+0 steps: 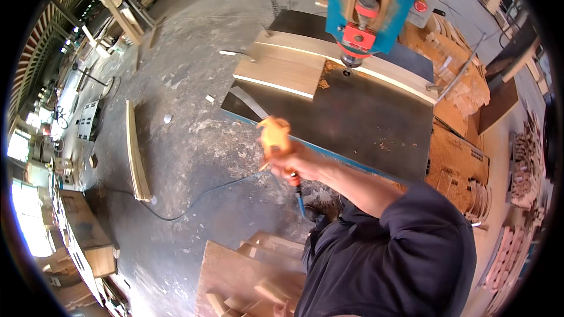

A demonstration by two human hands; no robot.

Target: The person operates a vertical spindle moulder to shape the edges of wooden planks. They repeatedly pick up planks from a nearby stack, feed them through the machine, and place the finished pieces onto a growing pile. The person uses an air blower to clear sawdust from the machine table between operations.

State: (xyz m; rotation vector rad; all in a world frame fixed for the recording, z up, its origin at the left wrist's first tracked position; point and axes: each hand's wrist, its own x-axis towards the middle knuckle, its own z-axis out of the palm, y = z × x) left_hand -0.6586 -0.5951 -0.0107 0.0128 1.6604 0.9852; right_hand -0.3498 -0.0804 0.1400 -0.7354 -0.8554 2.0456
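Observation:
My right hand [296, 161] is wrapped round an orange air blow gun [274, 132], which is a little blurred. Its long pale nozzle [249, 102] points up and left over the near left corner of a dark machine table [376, 123]. Below the grip, a red coupling [294, 179] joins a blue air hose [301, 205]. At the lower edge, beside wood pieces, a small part of my left hand [283, 310] shows; its fingers are mostly cut off. On the table, a light wooden board [279, 69] lies against a long wooden fence [376, 75].
A blue drilling machine [388, 6] with a red-collared chuck [355, 47] stands over the table. Sawdust and offcuts [452, 164] heap at the right. A wooden beam [135, 149] and a dark hose [176, 217] lie on the floor. Wood pieces rest on a board [235, 267] near me.

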